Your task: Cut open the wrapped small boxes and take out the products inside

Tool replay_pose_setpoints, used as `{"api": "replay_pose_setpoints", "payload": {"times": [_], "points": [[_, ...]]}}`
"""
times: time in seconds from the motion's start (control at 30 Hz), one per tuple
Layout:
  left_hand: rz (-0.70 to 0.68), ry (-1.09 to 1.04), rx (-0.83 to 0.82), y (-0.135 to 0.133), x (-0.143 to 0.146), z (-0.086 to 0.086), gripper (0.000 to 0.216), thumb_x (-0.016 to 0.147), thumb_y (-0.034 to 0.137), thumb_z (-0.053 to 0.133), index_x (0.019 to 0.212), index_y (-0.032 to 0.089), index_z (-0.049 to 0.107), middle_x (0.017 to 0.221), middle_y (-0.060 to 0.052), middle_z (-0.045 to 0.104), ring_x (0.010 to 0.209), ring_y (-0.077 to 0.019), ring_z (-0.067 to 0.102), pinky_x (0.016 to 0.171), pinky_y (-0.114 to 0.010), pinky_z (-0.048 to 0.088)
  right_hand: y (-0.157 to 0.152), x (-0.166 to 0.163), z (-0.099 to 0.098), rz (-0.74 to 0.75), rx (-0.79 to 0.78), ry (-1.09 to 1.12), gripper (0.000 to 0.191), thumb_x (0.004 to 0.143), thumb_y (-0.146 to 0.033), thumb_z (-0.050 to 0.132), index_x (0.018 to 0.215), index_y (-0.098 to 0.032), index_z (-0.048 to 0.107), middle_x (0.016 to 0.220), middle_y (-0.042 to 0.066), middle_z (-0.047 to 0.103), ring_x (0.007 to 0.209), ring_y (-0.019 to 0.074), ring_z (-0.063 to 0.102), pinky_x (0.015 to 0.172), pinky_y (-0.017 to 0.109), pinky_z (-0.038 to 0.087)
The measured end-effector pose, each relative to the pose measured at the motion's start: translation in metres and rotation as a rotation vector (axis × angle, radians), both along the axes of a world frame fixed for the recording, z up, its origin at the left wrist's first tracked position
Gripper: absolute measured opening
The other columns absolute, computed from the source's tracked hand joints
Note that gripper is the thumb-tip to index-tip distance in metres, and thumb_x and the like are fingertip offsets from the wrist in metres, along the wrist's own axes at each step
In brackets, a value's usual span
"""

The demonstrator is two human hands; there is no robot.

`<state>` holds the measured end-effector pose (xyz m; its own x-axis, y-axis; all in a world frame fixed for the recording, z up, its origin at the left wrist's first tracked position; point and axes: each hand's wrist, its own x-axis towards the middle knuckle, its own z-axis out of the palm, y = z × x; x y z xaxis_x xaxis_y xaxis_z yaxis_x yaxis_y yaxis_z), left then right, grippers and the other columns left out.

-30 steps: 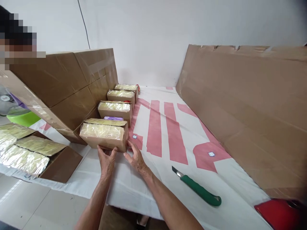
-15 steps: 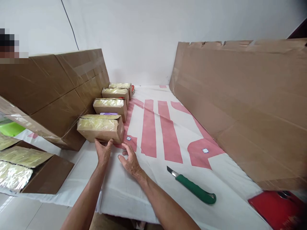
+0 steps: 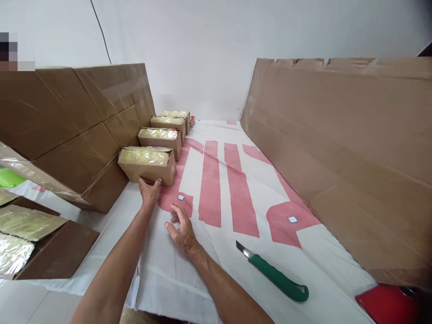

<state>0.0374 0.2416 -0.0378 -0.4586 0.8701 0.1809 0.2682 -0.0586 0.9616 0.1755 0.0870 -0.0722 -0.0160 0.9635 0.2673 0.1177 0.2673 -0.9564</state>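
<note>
The nearest cardboard box (image 3: pixel 146 173) of a row has a yellowish top under shiny clear tape. My left hand (image 3: pixel 150 191) presses against the lower edge of its front side, thumb and finger spread apart; some of its fingers are hidden. Over the white cloth, below a small blue-edged sticker (image 3: pixel 181 197), is my right hand (image 3: pixel 183 231), open with curved fingers and nothing in it. A green utility knife (image 3: pixel 275 274) lies to the right with its blade out.
More taped boxes (image 3: pixel 160 138) line up behind, beside a tall carton stack (image 3: pixel 74 135) at left. An upright cardboard panel (image 3: pixel 337 162) borders the right. Lower left is an open-sided box (image 3: pixel 64 252); lower right, a red object (image 3: pixel 388 303). A person is partly visible far left.
The nearest box has been pushed away from me, closer to the box behind it, with my left hand following. My right hand stays almost in place. The view has shifted slightly.
</note>
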Motion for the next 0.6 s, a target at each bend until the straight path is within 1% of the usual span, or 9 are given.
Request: {"api": "replay_pose_setpoints", "payload": {"times": [0.1,0.17,0.2,0.3,0.4,0.47,0.5,0.57,0.6], "points": [[-0.023,-0.011,-0.011,-0.006,0.005,0.001,0.093,0.079,0.039,0.078,0.154,0.009,0.032,0.158,-0.026,0.044,0.151,-0.0358,0.041,0.128,-0.052,0.03,0.001,0.0,0.001,-0.006,0.003,-0.001,0.062,0.079,-0.026,0.066,0.14,-0.026,0.058,0.152,0.013,0.056,0.12,0.0283,0.067,0.087,0.04,0.062],[-0.054,-0.014,-0.03,-0.023,0.01,-0.002,0.092,0.081,0.04,0.076,0.155,0.009,0.032,0.159,-0.026,0.043,0.153,-0.0358,0.039,0.127,-0.051,0.032,0.002,0.0,0.002,-0.028,0.013,-0.004,0.061,0.079,-0.025,0.066,0.139,-0.024,0.059,0.149,0.014,0.059,0.116,0.0284,0.068,0.084,0.04,0.063],[-0.075,-0.014,-0.044,-0.036,0.012,-0.005,0.09,0.081,0.04,0.075,0.155,0.009,0.033,0.159,-0.026,0.043,0.154,-0.0362,0.039,0.126,-0.051,0.033,0.003,0.0,0.002,-0.036,0.018,-0.006,0.06,0.079,-0.025,0.066,0.138,-0.024,0.059,0.148,0.014,0.06,0.114,0.0282,0.069,0.083,0.039,0.063],[-0.148,-0.01,-0.096,-0.091,0.016,-0.013,0.084,0.082,0.04,0.073,0.152,0.009,0.041,0.159,-0.027,0.046,0.153,-0.0378,0.041,0.124,-0.052,0.038,0.005,0.0,0.003,-0.035,0.025,-0.017,0.058,0.08,-0.025,0.065,0.138,-0.024,0.06,0.142,0.014,0.064,0.114,0.0274,0.069,0.087,0.04,0.062],[-0.24,0.0,-0.126,-0.163,0.01,-0.016,0.066,0.08,0.041,0.073,0.139,0.014,0.061,0.151,-0.021,0.058,0.145,-0.0362,0.053,0.121,-0.053,0.042,0.006,-0.001,0.004,-0.02,0.014,-0.053,0.05,0.081,-0.027,0.065,0.131,-0.023,0.065,0.13,0.012,0.071,0.111,0.0269,0.07,0.092,0.042,0.06],[-0.313,0.039,-0.111,-0.209,-0.003,-0.014,0.05,0.079,0.042,0.075,0.123,0.019,0.073,0.144,-0.016,0.065,0.139,-0.0335,0.06,0.119,-0.05,0.046,0.006,-0.001,0.006,-0.019,0.003,-0.096,0.039,0.083,-0.027,0.063,0.121,-0.022,0.071,0.122,0.01,0.075,0.107,0.0258,0.071,0.092,0.04,0.06],[-0.343,0.098,-0.086,-0.228,-0.012,-0.012,0.043,0.081,0.044,0.073,0.118,0.021,0.075,0.142,-0.015,0.068,0.136,-0.0325,0.062,0.117,-0.049,0.048,0.006,0.0,0.008,-0.024,-0.003,-0.121,0.034,0.084,-0.027,0.061,0.115,-0.022,0.073,0.118,0.009,0.076,0.105,0.0253,0.071,0.091,0.039,0.06],[-0.342,0.205,-0.044,-0.255,-0.033,-0.009,0.035,0.086,0.046,0.069,0.112,0.023,0.078,0.136,-0.013,0.072,0.13,-0.0308,0.066,0.113,-0.049,0.052,0.008,0.003,0.014,-0.05,-0.018,-0.176,0.029,0.087,-0.026,0.054,0.107,-0.021,0.075,0.111,0.008,0.078,0.102,0.0242,0.072,0.09,0.037,0.059],[-0.317,0.253,-0.026,-0.263,-0.043,-0.008,0.034,0.088,0.046,0.068,0.11,0.024,0.078,0.132,-0.013,0.074,0.126,-0.0303,0.069,0.11,-0.049,0.054,0.01,0.006,0.017,-0.071,-0.026,-0.207,0.029,0.089,-0.025,0.051,0.105,-0.021,0.075,0.109,0.008,0.078,0.1,0.0236,0.072,0.089,0.036,0.059]]}}
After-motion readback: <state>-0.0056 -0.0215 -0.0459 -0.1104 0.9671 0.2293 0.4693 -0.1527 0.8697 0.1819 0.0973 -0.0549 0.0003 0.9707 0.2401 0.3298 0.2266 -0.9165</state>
